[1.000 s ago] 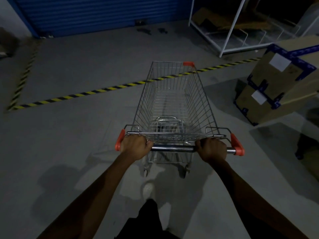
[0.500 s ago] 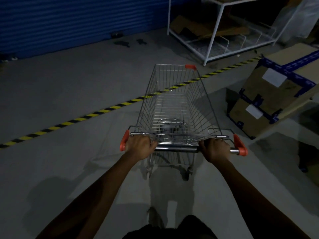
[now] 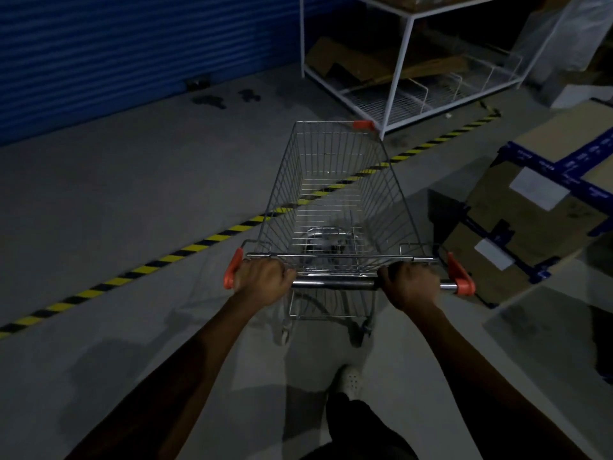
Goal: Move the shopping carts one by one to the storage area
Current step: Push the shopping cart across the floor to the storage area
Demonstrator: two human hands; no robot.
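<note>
An empty wire shopping cart (image 3: 335, 180) with orange corner caps stands on the grey floor straight ahead of me. Its metal handle bar (image 3: 335, 283) runs across the middle of the view. My left hand (image 3: 262, 277) grips the bar at its left end, beside the orange cap. My right hand (image 3: 411, 285) grips the bar near its right end. The cart's basket straddles a yellow-and-black floor stripe (image 3: 139, 270).
A blue roller door (image 3: 132, 48) fills the far left wall. A white wire rack (image 3: 408, 78) with cardboard stands ahead on the right. Taped cardboard boxes (image 3: 537, 207) sit close on the right of the cart. My shoe (image 3: 350, 381) shows below the cart.
The cart and I have rolled forward and turned toward the right. The floor stripe now passes under the basket, and the white rack and boxes are nearer. Both hands stay on the bar.
</note>
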